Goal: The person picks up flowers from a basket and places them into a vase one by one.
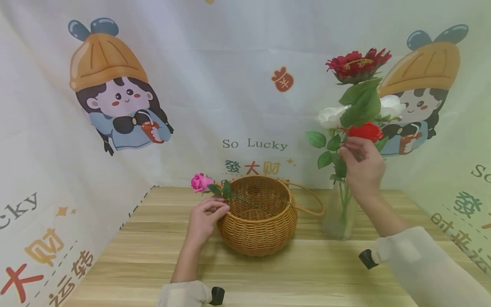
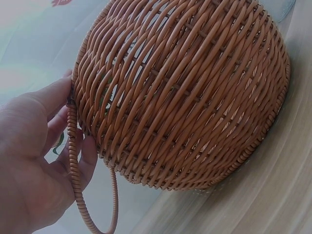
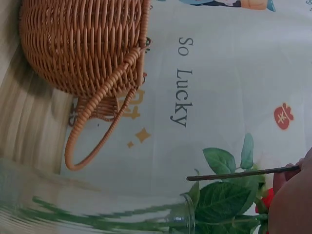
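My left hand (image 1: 203, 219) grips the rim of a round wicker basket (image 1: 257, 236) beside its left handle (image 2: 74, 161). A pink rose (image 1: 201, 182) leans over that rim, its green stem inside the basket. My right hand (image 1: 363, 167) pinches a thin brown stem (image 3: 234, 174). In the right wrist view the stem's lower end is outside the glass vase (image 3: 187, 214), close to its mouth. Directly above this hand in the head view stands a dark red flower (image 1: 356, 67) with large leaves. White roses (image 1: 332, 117) and a red rose (image 1: 366, 131) cluster behind the fingers.
The basket's right handle (image 1: 315, 198) sticks out toward the vase. Both stand on a wood-grain table (image 1: 153, 243). A white printed cloth (image 1: 215, 85) hangs behind the table and along its sides.
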Tool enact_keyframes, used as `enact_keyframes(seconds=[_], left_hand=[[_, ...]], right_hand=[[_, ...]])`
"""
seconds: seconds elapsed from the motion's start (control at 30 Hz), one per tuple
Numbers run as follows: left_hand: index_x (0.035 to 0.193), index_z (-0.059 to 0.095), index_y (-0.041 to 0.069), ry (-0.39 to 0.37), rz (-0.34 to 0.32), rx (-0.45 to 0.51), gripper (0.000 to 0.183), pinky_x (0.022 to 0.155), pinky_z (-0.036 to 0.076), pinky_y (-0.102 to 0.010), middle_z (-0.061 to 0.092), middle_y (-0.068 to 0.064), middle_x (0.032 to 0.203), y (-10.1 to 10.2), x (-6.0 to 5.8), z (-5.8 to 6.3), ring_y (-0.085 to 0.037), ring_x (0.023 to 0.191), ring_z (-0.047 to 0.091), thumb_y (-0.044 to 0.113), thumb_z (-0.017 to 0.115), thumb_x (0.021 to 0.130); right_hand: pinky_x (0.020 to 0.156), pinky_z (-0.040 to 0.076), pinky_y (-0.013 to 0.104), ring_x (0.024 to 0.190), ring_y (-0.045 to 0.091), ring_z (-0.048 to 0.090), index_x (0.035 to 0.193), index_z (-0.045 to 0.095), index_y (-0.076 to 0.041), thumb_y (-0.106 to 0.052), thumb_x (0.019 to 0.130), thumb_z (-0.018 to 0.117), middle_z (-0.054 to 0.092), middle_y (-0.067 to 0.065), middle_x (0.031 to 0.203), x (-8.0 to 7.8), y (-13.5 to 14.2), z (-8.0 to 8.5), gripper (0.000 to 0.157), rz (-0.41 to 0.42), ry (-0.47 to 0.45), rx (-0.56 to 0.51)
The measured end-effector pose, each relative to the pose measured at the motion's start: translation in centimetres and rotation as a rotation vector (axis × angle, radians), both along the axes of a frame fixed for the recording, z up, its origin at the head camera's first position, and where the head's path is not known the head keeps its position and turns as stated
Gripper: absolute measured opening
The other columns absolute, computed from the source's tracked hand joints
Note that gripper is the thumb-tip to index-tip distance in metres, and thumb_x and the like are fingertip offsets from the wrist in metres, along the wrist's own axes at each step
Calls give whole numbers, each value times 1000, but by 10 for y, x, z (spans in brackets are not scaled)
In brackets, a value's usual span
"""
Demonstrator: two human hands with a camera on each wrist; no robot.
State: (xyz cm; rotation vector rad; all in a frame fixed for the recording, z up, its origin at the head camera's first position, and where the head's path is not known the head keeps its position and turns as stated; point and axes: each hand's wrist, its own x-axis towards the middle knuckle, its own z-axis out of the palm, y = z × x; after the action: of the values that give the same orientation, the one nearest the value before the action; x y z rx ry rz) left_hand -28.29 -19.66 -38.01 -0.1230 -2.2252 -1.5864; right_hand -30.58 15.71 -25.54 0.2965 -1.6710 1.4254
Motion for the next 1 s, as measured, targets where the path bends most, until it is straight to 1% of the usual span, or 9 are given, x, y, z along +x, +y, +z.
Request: enact_keyframes(seconds=[0.2,0.3,0.37,0.43,0.53,0.6,0.77,0.87,1.0], left_hand=[[87,75,4,29,-6,5,13,88,41,-38,68,-5,111,0,-1,-1,-21,94,56,16,77,84],[88,75,3,38,-11,7,14,88,40,-38,68,-6,111,0,-1,-1,-22,94,56,16,78,84],[89,75,3,38,-13,7,15,88,40,-38,68,-7,111,0,-1,-1,-22,95,56,17,78,84],[89,75,3,37,-14,6,15,88,40,-38,67,-7,112,0,-2,-1,-22,96,56,17,78,84],[89,75,3,34,-13,3,13,88,40,-38,67,-7,112,0,-2,-1,-22,96,56,15,77,84],[88,75,3,35,-12,1,11,89,40,-39,68,-7,111,0,-2,-1,-22,96,57,13,77,85],[88,75,3,35,-7,-4,10,90,40,-39,68,-7,111,0,-1,-1,-22,95,56,12,77,85],[88,75,3,30,-6,-2,12,89,40,-39,68,-7,112,0,-1,-2,-22,95,56,14,77,85],[89,75,3,25,-10,11,14,88,39,-38,67,-6,112,0,0,-1,-22,96,56,17,77,85]], right_hand=[[70,51,15,82,2,64,106,64,9,8,85,69,68,-6,90,1,10,5,22,-59,31,4],[71,50,14,82,1,64,106,65,7,6,86,69,68,-8,90,2,13,7,21,-85,23,0],[72,50,14,82,2,64,107,65,6,4,87,69,69,-5,92,3,15,8,20,-93,12,4],[73,50,15,83,1,64,107,66,4,3,87,70,71,1,95,3,16,8,21,-108,1,18],[74,50,15,85,-1,63,109,65,4,1,88,69,71,9,100,3,18,7,21,-133,-15,51],[76,50,15,86,-2,63,110,65,5,0,89,69,71,12,103,3,19,6,22,-153,-28,70],[79,51,18,88,-1,62,113,65,2,-3,89,69,70,11,106,2,22,5,25,-179,-67,56],[80,51,19,89,0,63,114,65,1,-4,89,70,71,11,107,2,23,5,26,-185,-74,44],[82,51,21,92,3,63,115,64,0,-6,90,70,70,11,110,1,24,4,27,-195,-100,58]])
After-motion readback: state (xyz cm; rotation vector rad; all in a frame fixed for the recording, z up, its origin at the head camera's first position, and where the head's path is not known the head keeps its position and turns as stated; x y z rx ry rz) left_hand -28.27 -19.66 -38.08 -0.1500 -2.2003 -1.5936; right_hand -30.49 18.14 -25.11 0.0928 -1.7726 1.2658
